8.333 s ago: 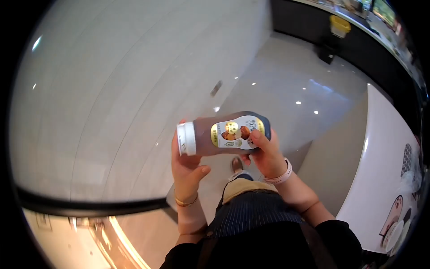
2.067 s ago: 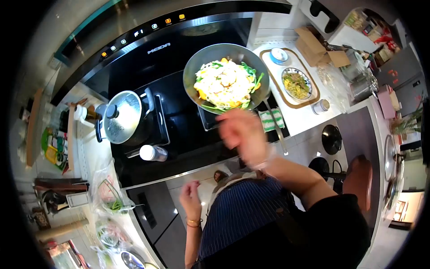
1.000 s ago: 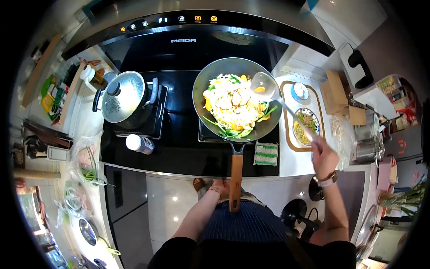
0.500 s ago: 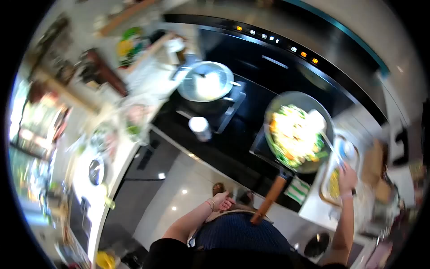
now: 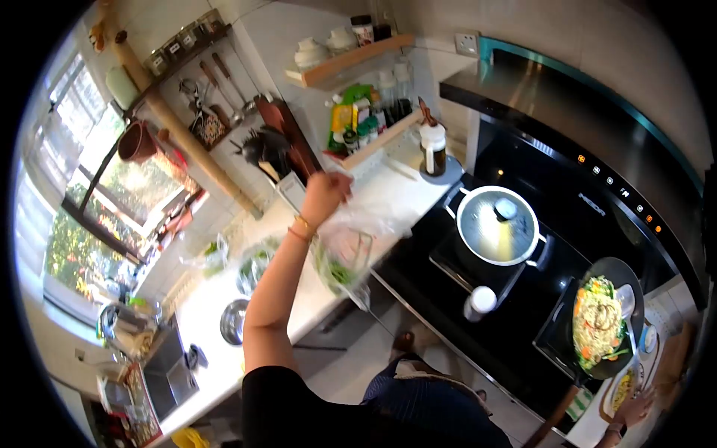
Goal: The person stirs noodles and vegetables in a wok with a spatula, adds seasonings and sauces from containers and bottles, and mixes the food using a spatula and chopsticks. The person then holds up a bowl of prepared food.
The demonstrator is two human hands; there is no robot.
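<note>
The left hand [image 5: 326,198] hung over the counter [image 5: 205,313], near some black utensils [image 5: 265,145] and a plastic bag [image 5: 377,222]. On the stove [image 5: 426,287] stood a lidded pot [image 5: 478,228], a white-capped jar [image 5: 480,302] and a pan [image 5: 626,272] of noodles [image 5: 597,321] with a spatula [image 5: 626,300] in it. The right hand [image 5: 633,407] was by the spatula's handle; whether it gripped that was unclear. A striped cloth [image 5: 579,403] lay beside the pan.

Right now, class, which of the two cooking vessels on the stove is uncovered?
The wok at right: its noodles lie open to view, whereas the lidded pot at left is covered.
</note>
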